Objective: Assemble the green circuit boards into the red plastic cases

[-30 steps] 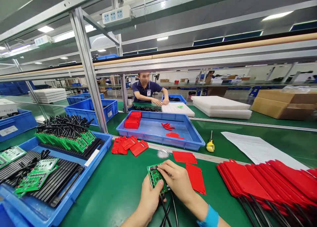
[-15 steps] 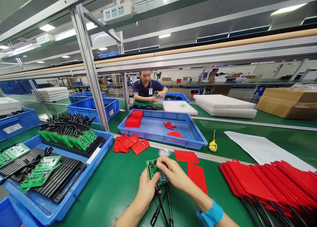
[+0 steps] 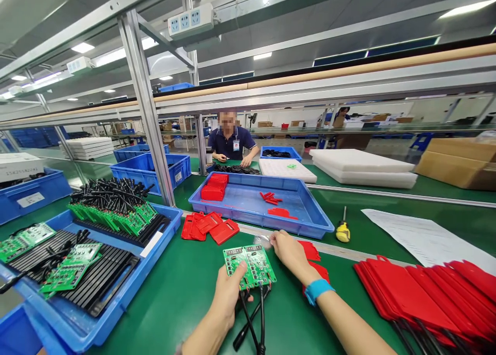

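My left hand (image 3: 229, 288) grips a pair of green circuit boards (image 3: 253, 272) side by side, its thumb flat on the face of the left one. Black cables (image 3: 261, 313) hang from their lower edge. Beyond and to the right of the boards, my right hand (image 3: 289, 251), with a blue band at the wrist, has its fingers drawn together at a clear plastic piece (image 3: 262, 240) on the bench. Whatever is between those fingertips is too small to tell. Flat red panels (image 3: 310, 250) lie partly hidden under the right hand and wrist.
At left, a blue tray (image 3: 127, 298) bears cabled green boards and black ribbed plates. Red covers (image 3: 225, 232) lie before a blue bin (image 3: 248, 218). A yellow screwdriver (image 3: 343, 232), a paper sheet (image 3: 403, 236) and stacked red cabled cases (image 3: 418, 293) are at right. A co-worker (image 3: 232, 143) sits opposite.
My right hand has left the circuit boards and moved right and away to the clear plastic piece. The boards, still in my left hand, now show their faces more fully.
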`<state>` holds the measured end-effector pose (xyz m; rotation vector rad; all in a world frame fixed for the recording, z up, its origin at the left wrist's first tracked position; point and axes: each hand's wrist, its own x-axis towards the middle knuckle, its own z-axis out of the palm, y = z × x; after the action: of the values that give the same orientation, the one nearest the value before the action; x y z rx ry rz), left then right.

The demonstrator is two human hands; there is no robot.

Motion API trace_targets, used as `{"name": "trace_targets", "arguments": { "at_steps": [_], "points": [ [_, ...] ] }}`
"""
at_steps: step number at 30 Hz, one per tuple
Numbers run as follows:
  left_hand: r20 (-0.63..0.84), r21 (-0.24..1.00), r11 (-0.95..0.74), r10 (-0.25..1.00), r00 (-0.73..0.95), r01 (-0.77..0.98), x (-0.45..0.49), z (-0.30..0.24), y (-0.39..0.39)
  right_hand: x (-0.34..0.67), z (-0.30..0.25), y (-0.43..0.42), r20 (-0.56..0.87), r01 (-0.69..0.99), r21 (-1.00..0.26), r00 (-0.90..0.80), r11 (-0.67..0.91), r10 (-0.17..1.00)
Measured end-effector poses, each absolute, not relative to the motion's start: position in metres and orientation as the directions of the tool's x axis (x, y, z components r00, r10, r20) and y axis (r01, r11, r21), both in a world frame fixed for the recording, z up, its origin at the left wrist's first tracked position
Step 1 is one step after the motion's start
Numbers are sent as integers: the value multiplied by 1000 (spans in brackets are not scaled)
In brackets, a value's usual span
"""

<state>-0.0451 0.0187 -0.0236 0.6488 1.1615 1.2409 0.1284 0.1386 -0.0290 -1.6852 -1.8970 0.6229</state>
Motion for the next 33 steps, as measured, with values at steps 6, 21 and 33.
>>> {"name": "trace_targets", "arguments": {
  "at_steps": [6, 21, 33],
  "points": [
    [-266, 843, 205, 962, -54, -497, -49, -19, 20, 123, -13, 79, -71, 407, -906, -422, 119, 904],
    [-260, 934, 295, 948, 181, -203, -89, 24, 3, 92, -20, -6, -230, -721, -481, -445, -499, 865],
    [64, 4, 15, 998, -15, 1000, -138, 19, 43, 144, -39, -37, -258, -649, -510, -511, -565, 820]
  ]
}}
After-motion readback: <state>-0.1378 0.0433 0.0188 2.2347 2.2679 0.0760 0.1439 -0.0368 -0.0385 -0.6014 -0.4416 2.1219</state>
